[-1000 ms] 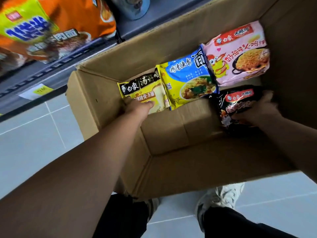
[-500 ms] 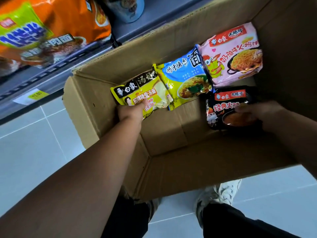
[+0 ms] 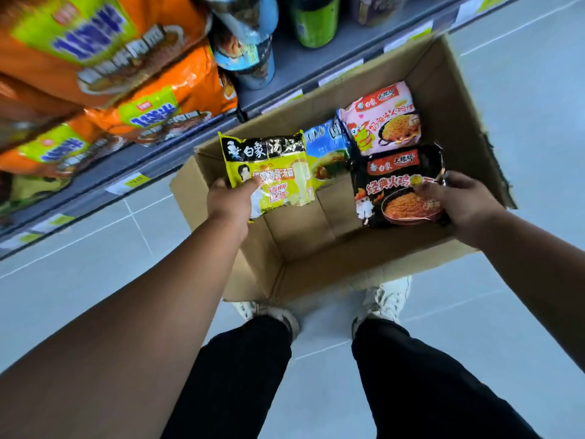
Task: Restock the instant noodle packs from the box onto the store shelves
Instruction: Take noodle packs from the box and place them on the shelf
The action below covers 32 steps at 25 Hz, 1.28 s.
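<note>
Two shoes point(image 3: 384, 299) stand on the tiled floor point(image 3: 95, 280) against the near wall of the open box point(image 3: 304, 274). The left hand point(image 3: 229, 202) has its grip closed on a yellow pack point(image 3: 272, 172), held above the box's left edge. The right hand point(image 3: 463, 202) grips a black pack point(image 3: 395, 185) over the box. Farther in, a blue pack point(image 3: 326, 147) and a pink pack point(image 3: 383, 117) lie inside. Beyond, the shelf point(image 3: 285, 71) carries orange packs point(image 3: 164, 99) and cups point(image 3: 250, 49).

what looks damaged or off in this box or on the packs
The cardboard box has a ragged, torn right edge. The yellow pack in the left hand is crinkled along its lower edge. The other packs look intact.
</note>
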Tool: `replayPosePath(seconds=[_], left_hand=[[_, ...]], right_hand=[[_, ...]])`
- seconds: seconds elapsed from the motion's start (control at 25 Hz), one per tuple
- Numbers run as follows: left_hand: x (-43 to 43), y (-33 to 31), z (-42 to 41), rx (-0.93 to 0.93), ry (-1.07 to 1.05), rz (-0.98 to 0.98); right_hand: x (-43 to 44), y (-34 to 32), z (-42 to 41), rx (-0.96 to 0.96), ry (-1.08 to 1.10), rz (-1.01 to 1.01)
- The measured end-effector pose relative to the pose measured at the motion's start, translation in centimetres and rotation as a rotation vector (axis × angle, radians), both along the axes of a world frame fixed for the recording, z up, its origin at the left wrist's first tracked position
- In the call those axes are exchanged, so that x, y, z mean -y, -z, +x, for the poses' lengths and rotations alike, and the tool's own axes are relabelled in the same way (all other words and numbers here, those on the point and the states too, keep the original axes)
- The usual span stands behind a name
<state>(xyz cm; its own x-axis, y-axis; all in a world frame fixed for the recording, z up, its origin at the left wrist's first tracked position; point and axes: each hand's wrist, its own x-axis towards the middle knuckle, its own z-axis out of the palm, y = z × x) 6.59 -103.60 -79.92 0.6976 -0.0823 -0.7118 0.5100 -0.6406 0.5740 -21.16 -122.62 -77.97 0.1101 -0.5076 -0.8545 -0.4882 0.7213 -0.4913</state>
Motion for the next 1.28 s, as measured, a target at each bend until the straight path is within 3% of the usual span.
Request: replayPosePath(seconds=[0.2,0.44,0.72,1.0,1.28], left_hand=[[-0.1,-12.5,1.3,-0.067,0.013,-0.172],[-0.1,-31.5,2.7,-0.047,-0.056,-0.39],[-1.2,-50.6,2.2,0.024,-0.034,-0.583],[-4.2,-64.2,0.6,0.198,-0.103,-0.701],[-8.9,-73.5,-0.9,0.343,-0.302,-0.777]], right_hand=[[0.6,-13.3,2.6,0.19,0.132,-0.073],[1.8,-32.6,6.3,0.4,0.1,-0.208],[1.8,-50.0,7.9,0.586,0.051,-0.309],[-0.8,-62.6,8.3,0.726,0.009,-0.442],[-3.7,-70.6,11.9,0.874,-0.152,-0.53]])
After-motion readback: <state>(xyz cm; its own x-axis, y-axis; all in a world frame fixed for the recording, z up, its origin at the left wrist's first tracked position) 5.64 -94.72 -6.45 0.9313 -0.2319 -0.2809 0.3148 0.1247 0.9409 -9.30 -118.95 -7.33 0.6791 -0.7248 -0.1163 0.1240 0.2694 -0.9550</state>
